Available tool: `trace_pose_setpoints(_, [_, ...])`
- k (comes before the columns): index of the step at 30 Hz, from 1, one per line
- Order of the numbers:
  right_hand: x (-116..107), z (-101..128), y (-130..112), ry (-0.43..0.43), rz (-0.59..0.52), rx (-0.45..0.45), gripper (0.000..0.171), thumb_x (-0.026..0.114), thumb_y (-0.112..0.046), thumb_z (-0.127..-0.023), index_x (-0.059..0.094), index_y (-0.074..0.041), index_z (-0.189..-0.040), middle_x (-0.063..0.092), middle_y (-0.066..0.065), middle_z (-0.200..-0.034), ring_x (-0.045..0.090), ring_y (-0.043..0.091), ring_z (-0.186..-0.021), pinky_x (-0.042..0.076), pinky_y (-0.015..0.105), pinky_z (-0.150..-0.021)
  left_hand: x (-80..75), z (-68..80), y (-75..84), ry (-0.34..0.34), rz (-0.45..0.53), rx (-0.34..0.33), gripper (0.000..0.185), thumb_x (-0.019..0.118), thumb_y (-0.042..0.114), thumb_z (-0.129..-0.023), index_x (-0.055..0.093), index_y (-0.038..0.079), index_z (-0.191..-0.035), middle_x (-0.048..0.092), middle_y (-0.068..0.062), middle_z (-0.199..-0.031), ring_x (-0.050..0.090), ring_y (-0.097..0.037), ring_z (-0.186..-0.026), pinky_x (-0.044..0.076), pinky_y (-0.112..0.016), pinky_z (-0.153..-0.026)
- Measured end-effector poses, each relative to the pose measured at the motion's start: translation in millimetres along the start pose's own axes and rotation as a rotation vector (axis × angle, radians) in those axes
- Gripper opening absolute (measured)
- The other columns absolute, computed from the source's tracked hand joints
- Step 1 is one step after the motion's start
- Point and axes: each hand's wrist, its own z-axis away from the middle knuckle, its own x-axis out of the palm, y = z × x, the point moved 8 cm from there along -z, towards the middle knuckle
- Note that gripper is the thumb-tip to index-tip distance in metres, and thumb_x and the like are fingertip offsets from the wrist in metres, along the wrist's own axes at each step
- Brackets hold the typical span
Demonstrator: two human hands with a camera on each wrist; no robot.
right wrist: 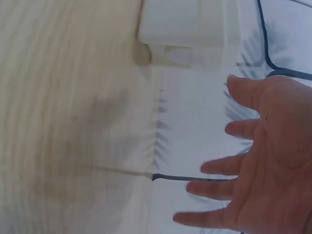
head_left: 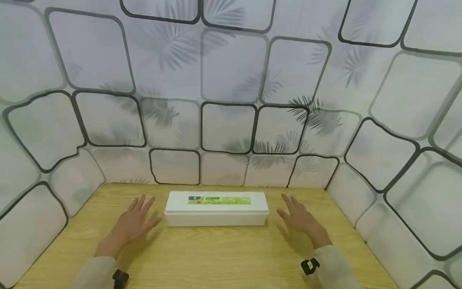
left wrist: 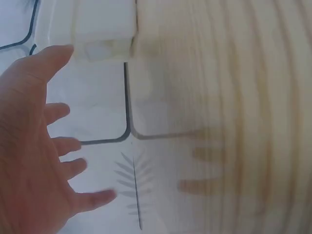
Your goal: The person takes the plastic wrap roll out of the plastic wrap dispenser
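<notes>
A long white lidded box [head_left: 216, 218] lies crosswise on the wooden table, with a yellow-green label [head_left: 219, 200] on its lid. To its left is my left hand [head_left: 131, 224], fingers spread and holding nothing. My right hand [head_left: 299, 218] is on the other side, its fingers also straight and apart from the box. In the left wrist view, the thumb of the left hand [left wrist: 34, 141] points toward the near end of the box [left wrist: 92, 24]. From the right wrist, the right hand [right wrist: 273, 151] shows a bare palm below the box end [right wrist: 185, 24].
The light wooden tabletop [head_left: 202, 257] runs back to a pale wall covering [head_left: 231, 128] with dark rounded outlines and leaf prints. Similar covering stands along the left and right sides. Dark straps with small devices [head_left: 309, 265] sit at both wrists.
</notes>
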Motion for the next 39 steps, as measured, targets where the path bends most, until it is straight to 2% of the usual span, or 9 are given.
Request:
trace_pose_setpoints(2, [-5.0, -6.1, -6.5, 0.031, -0.041, -0.076, 0.068, 0.048, -0.038, -0.110, 0.029, 0.005, -0.159, 0.032, 0.039, -0.159, 0.034, 0.062, -0.144, 0.034, 0.077, -0.111, 2.0, -2.2, 4.8, -0.004, 0.100, 0.029, 0.081, 0.064, 0.047, -0.099, 0.036, -0.002, -0.157, 0.030, -0.040, -0.159, 0.032, -0.064, -0.142, 0.038, -0.083, -0.100])
trace_pose_setpoints(4, [-9.9, -12.4, -15.0, 0.072, -0.071, -0.128, 0.066, 0.051, -0.035, -0.109, 0.034, 0.007, -0.156, 0.039, 0.035, -0.157, 0.037, 0.056, -0.144, 0.033, 0.072, -0.115, 6.1, -4.1, 8.2, -0.022, 0.214, 0.027, 0.081, 0.067, 0.043, -0.098, 0.037, -0.005, -0.155, 0.035, -0.040, -0.156, 0.036, -0.064, -0.140, 0.040, -0.079, -0.103])
trace_pose_setpoints(9, [-12.5, -29.9, -49.0, 0.125, -0.084, -0.217, 0.060, 0.056, -0.033, -0.107, 0.044, 0.004, -0.152, 0.048, 0.027, -0.155, 0.043, 0.049, -0.144, 0.035, 0.066, -0.118, 16.8, -6.9, 10.7, -0.076, 0.423, -0.071, 0.078, 0.071, 0.040, -0.098, 0.040, -0.004, -0.154, 0.039, -0.035, -0.157, 0.045, -0.057, -0.138, 0.045, -0.067, -0.109])
trace_pose_setpoints(12, [-9.3, -39.4, -70.1, 0.102, -0.079, -0.256, 0.059, 0.058, -0.035, -0.106, 0.046, 0.000, -0.153, 0.050, 0.025, -0.154, 0.044, 0.048, -0.144, 0.035, 0.066, -0.118, 16.8, -7.9, 13.8, -0.078, 0.471, -0.104, 0.076, 0.071, 0.037, -0.098, 0.040, -0.002, -0.155, 0.039, -0.034, -0.157, 0.048, -0.055, -0.137, 0.049, -0.064, -0.106])
trace_pose_setpoints(16, [-1.3, -51.4, -89.4, 0.064, -0.055, -0.263, 0.062, 0.062, -0.039, -0.103, 0.048, -0.005, -0.153, 0.051, 0.023, -0.154, 0.044, 0.047, -0.144, 0.034, 0.067, -0.118, 17.3, -11.3, 18.8, -0.073, 0.492, -0.089, 0.073, 0.072, 0.033, -0.098, 0.042, -0.004, -0.153, 0.042, -0.035, -0.155, 0.052, -0.055, -0.133, 0.052, -0.062, -0.103])
trace_pose_setpoints(21, [9.6, -59.1, -112.6, 0.019, -0.016, -0.290, 0.067, 0.066, -0.045, -0.099, 0.049, -0.008, -0.153, 0.051, 0.022, -0.154, 0.045, 0.046, -0.144, 0.035, 0.067, -0.119, 27.6, -14.1, 18.6, -0.078, 0.550, -0.099, 0.073, 0.072, 0.032, -0.098, 0.040, -0.003, -0.153, 0.046, -0.033, -0.152, 0.055, -0.053, -0.131, 0.055, -0.058, -0.102])
trace_pose_setpoints(28, [17.0, -60.2, -139.6, 0.002, 0.068, -0.386, 0.069, 0.071, -0.045, -0.095, 0.053, -0.005, -0.149, 0.056, 0.021, -0.149, 0.050, 0.046, -0.139, 0.040, 0.066, -0.114, 38.4, -14.9, 21.7, -0.102, 0.691, -0.138, 0.075, 0.074, 0.021, -0.097, 0.035, -0.006, -0.155, 0.046, -0.037, -0.149, 0.059, -0.052, -0.127, 0.065, -0.040, -0.084])
trace_pose_setpoints(35, [20.7, -60.6, -156.3, -0.025, 0.134, -0.351, 0.072, 0.072, -0.053, -0.092, 0.052, -0.016, -0.151, 0.054, 0.020, -0.151, 0.047, 0.049, -0.139, 0.038, 0.072, -0.111, 36.3, -14.9, 24.6, -0.091, 0.730, -0.137, 0.068, 0.073, 0.016, -0.097, 0.039, -0.009, -0.151, 0.049, -0.037, -0.145, 0.064, -0.048, -0.120, 0.065, -0.037, -0.083])
trace_pose_setpoints(39, [26.9, -60.0, -164.4, -0.061, 0.142, -0.367, 0.076, 0.073, -0.055, -0.091, 0.050, -0.018, -0.153, 0.051, 0.019, -0.154, 0.046, 0.049, -0.140, 0.037, 0.073, -0.112, 39.5, -14.2, 21.7, -0.091, 0.750, -0.140, 0.064, 0.073, 0.013, -0.097, 0.042, -0.011, -0.148, 0.051, -0.036, -0.142, 0.067, -0.043, -0.116, 0.065, -0.033, -0.081])
